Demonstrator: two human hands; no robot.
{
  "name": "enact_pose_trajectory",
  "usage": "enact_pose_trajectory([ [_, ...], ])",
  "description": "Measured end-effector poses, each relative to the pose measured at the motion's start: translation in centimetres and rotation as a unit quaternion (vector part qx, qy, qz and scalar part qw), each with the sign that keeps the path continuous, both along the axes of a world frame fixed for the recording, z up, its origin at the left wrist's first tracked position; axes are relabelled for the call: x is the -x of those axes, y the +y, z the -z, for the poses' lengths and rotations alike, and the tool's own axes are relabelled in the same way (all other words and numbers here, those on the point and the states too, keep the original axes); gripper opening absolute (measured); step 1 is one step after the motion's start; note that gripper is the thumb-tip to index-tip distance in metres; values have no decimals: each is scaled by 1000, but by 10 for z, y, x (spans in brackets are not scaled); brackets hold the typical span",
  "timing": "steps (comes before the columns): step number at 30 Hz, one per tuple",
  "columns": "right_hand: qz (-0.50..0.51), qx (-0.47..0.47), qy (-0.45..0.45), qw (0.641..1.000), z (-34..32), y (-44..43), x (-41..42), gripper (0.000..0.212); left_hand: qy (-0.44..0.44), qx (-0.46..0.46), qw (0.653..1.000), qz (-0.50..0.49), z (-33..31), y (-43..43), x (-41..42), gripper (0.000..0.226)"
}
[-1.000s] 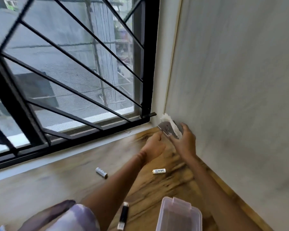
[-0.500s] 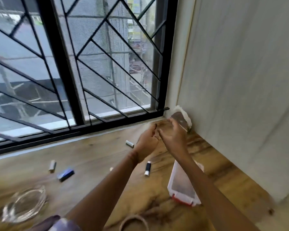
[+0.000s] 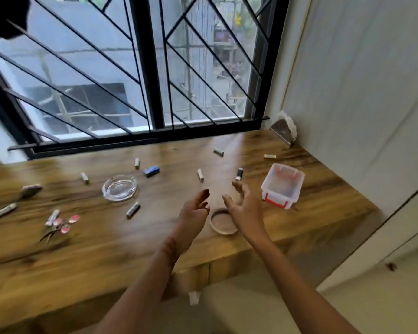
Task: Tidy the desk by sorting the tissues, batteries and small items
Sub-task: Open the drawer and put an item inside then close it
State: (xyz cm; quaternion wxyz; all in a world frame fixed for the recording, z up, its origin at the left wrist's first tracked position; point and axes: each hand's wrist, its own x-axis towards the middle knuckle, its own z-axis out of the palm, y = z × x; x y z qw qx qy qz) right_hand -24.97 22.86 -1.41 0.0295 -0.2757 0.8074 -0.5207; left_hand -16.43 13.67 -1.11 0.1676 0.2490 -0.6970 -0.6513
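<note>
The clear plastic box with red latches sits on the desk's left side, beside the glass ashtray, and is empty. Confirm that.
Not quite. The head view shows the clear plastic box on the desk's right side, near the wall and apart from the glass ashtray, which sits left of centre. It does look empty.

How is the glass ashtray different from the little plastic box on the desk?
The glass ashtray is round and all clear; the plastic box is rectangular, cloudy white, with red clips. The ashtray sits to the left of both hands, near a blue item; the box sits right of the right hand. Both stand open-topped on the wooden desk and look empty.
</note>
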Motion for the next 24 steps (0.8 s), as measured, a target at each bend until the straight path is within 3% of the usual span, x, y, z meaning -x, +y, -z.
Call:
enact_pose_trajectory([
  [5,29,23,-106,994,47,39,-40,20,-26,-123,992,-21,39,28,-50,30],
  [8,87,54,-243,965,85,57,-57,9,-55,-222,972,-48,70,45,-70,25],
  [9,102,81,-325,937,99,62,-60,12,-58,-266,960,-63,82,51,-75,24],
  [11,124,158,-498,844,118,68,-62,19,-55,-381,918,-97,103,65,-82,26],
  [12,125,180,-563,797,125,72,-62,25,-53,-434,892,-114,115,71,-84,30],
  [14,118,198,-634,738,142,79,-58,33,-41,-503,847,-168,137,80,-87,42],
  [16,125,212,-660,710,160,81,-52,45,-17,-547,802,-239,156,84,-86,51],
  [20,149,265,-704,641,194,79,-39,91,34,-593,736,-324,183,86,-76,75],
  [24,181,282,-718,610,212,77,-22,95,97,-611,685,-384,204,76,-66,96],
])
